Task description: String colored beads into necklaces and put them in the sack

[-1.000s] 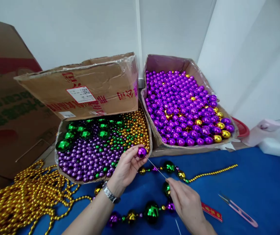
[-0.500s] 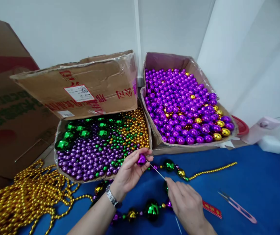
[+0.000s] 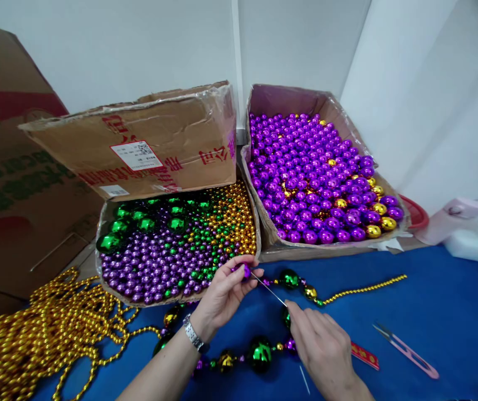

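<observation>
bare forearms, no sleeves, a silver metal-link wristwatch (image 3: 192, 335) on the left wrist

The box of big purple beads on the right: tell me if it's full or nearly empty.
Nearly full. The right box is open on top, and purple beads with some gold ones cover its floor, heaped up to the front rim.

surface: blue table (image 3: 452, 312) | on it: bead boxes (image 3: 172, 250), gold bead strands (image 3: 34, 340), pink snips (image 3: 406, 356), beaded string (image 3: 259, 353)
</observation>
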{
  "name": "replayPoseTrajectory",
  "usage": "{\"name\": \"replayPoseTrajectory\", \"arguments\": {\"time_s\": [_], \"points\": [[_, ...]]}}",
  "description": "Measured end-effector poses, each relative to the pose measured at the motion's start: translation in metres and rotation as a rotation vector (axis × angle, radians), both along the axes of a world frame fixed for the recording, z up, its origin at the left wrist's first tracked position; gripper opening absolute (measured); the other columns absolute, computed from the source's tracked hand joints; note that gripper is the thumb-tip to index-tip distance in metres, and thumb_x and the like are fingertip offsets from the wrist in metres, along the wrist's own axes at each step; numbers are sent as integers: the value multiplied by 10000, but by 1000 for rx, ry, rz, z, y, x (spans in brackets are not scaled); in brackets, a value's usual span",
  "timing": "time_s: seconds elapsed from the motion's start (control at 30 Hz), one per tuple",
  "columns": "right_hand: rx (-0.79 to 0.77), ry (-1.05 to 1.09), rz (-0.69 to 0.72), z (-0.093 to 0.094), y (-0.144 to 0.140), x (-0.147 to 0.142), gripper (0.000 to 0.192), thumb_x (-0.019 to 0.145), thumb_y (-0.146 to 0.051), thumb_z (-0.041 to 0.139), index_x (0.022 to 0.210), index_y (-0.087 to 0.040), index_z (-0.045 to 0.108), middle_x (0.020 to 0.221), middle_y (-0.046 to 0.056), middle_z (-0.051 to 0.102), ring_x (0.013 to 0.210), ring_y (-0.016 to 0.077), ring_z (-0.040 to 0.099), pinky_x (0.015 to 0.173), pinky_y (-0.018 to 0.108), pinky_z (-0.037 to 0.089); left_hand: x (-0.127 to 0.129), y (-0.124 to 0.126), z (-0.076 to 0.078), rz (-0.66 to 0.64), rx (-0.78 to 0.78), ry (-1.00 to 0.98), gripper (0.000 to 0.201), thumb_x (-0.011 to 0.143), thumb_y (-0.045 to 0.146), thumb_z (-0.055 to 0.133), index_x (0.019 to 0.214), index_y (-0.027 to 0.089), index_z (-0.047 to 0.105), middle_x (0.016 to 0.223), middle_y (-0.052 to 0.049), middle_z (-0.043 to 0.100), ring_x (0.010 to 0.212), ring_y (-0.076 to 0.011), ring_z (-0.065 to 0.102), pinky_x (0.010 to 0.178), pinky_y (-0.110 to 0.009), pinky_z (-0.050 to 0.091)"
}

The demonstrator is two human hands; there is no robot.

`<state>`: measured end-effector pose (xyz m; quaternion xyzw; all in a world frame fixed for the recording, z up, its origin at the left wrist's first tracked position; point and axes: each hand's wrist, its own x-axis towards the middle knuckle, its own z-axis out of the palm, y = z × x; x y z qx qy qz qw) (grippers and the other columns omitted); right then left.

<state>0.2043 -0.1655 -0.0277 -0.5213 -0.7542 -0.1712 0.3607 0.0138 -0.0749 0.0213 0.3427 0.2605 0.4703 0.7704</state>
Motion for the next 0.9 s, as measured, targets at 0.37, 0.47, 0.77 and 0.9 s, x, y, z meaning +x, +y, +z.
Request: {"name": "replayPoseTrajectory", "arguments": {"time_s": [0.37, 0.47, 0.77, 0.9], "points": [[-29, 29, 16, -4, -4, 2, 257, 911, -136, 444, 1072, -114, 643, 633, 34, 605, 579, 142, 563, 605, 291, 347, 1, -3, -2, 20, 130, 125, 282, 841, 201, 604, 1118, 154, 580, 1242, -154, 556, 1004, -241, 620, 737, -249, 510], [-38, 39, 24, -7, -4, 3, 243, 911, -137, 454, 1068, -117, 639, 662, 37, 616, 602, 146, 569, 610, 293, 341, 4, -6, -2, 68, 228, 219, 331, 793, 161, 654, 1117, 162, 586, 1225, -148, 561, 963, -238, 632, 690, -243, 508], [-76, 49, 29, -13, -6, 4, 266, 912, -143, 439, 1083, -134, 642, 658, 37, 613, 593, 143, 564, 604, 291, 352, 5, -11, -1, 91, 279, 291, 344, 774, 166, 668, 1110, 175, 597, 1219, -132, 567, 979, -248, 620, 707, -276, 524], [-69, 42, 33, -11, -6, 3, 265, 918, -161, 432, 1069, -132, 648, 650, 36, 608, 589, 143, 570, 603, 289, 361, 7, -11, 1, 116, 245, 275, 246, 788, 185, 656, 1030, 155, 623, 1146, -128, 607, 896, -218, 641, 641, -248, 513]]}}
